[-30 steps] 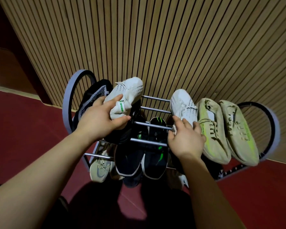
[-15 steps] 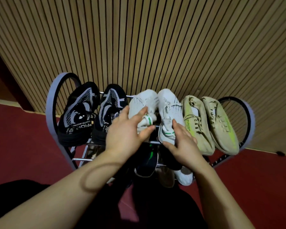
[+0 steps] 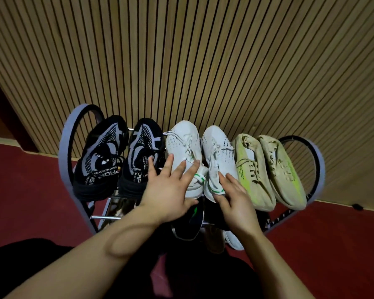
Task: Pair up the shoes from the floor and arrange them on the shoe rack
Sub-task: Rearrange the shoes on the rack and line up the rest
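Note:
Three pairs sit side by side on the top tier of the shoe rack (image 3: 63,147): black-and-grey sneakers (image 3: 119,158) at left, white knit sneakers in the middle, beige-and-lime sneakers (image 3: 270,169) at right. My left hand (image 3: 171,188) lies with straight, spread fingers over the heel of the left white sneaker (image 3: 184,143). My right hand (image 3: 233,197) touches the heel of the right white sneaker (image 3: 219,152) with loose fingers and grips nothing.
A lower tier holds a black sneaker with green trim (image 3: 190,223) and other shoes, mostly hidden under my arms. A slatted wooden wall (image 3: 203,61) stands right behind the rack. Red floor (image 3: 333,244) surrounds it.
My left hand carried the white sneaker rightward, set it beside its mate and let go. Both hands now have straightened fingers. The view shifted to show all three pairs.

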Motion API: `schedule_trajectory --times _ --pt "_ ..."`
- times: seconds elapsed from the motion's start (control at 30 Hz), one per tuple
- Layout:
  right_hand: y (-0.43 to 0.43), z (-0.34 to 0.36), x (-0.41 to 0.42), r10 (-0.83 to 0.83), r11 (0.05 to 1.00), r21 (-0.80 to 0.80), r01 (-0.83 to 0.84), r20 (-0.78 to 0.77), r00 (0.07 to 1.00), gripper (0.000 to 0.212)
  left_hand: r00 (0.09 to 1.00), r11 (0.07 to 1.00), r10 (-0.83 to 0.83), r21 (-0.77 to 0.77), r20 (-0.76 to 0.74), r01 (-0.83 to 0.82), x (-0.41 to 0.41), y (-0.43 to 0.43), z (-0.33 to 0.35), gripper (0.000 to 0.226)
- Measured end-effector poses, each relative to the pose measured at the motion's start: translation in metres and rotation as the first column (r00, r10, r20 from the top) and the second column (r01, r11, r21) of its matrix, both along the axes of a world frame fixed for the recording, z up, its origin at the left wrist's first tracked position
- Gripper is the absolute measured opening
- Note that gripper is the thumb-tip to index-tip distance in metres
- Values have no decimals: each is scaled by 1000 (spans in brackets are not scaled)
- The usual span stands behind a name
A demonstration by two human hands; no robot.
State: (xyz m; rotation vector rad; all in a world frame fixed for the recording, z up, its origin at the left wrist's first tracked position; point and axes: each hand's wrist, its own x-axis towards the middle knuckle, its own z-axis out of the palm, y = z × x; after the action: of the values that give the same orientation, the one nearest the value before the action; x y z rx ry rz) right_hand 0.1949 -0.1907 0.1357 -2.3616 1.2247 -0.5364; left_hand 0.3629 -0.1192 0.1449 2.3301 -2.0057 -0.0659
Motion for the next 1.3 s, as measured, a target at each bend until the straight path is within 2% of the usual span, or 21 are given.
schedule_trajectory --times 0.13,0.23,0.4,0.5,0.57,0.63,0.67,0.7,0.8,0.87,0.97,1.07,1.13,1.2,1.3 --pt "0 -3 6 -8 999 37 2 151 988 49 999 999 -4 33 -38 5 5 -8 3 86" --pt "-3 -3 13 32 999 30 -38 180 983 52 999 1000 -15 26 -46 17 10 -6 7 78" --pt "-6 -3 13 81 996 11 -84 132 988 45 996 999 -31 -25 -84 29 19 -3 6 60" --pt "-6 1 11 91 996 -20 -91 41 995 47 994 998 -53 -30 -94 51 24 -1 8 77" --pt "-7 8 10 105 994 -20 -106 -35 994 48 989 988 -54 -153 -138 33 22 -3 8 85" --pt "-9 13 9 137 990 32 -135 -90 987 53 989 945 -63 -328 -133 16 16 -10 3 75" --pt "-9 15 8 149 988 66 -143 -99 984 56 989 930 -63 -367 -135 9 11 -13 3 73" --pt "-10 16 5 142 988 83 -133 -105 984 60 987 944 -65 -330 -148 13 7 -15 2 74" --pt "-14 15 -9 -83 996 9 85 -151 985 73 976 992 -80 -109 -201 59 1 -20 -4 78" --pt "-14 12 -17 -235 971 -8 238 -205 950 83 972 996 -82 -58 -221 70 -1 -24 -5 78" --pt "-14 8 -19 -281 956 -20 292 -339 898 91 973 995 -90 -56 -211 79 -3 -26 -4 76" --pt "-20 10 -27 -338 932 -10 362 -386 859 96 978 995 -96 -52 -188 88 -2 -24 -3 72" --pt "-23 10 -34 -327 927 35 373 -409 852 94 976 994 -98 -71 -194 86 -2 -24 -4 68" --pt "-24 7 -36 -323 933 -3 361 -456 830 88 974 992 -104 -86 -199 89 -1 -26 -5 67" --pt "-31 8 -34 -360 910 26 413 -443 821 80 972 991 -105 -104 -211 85 2 -28 -7 79"
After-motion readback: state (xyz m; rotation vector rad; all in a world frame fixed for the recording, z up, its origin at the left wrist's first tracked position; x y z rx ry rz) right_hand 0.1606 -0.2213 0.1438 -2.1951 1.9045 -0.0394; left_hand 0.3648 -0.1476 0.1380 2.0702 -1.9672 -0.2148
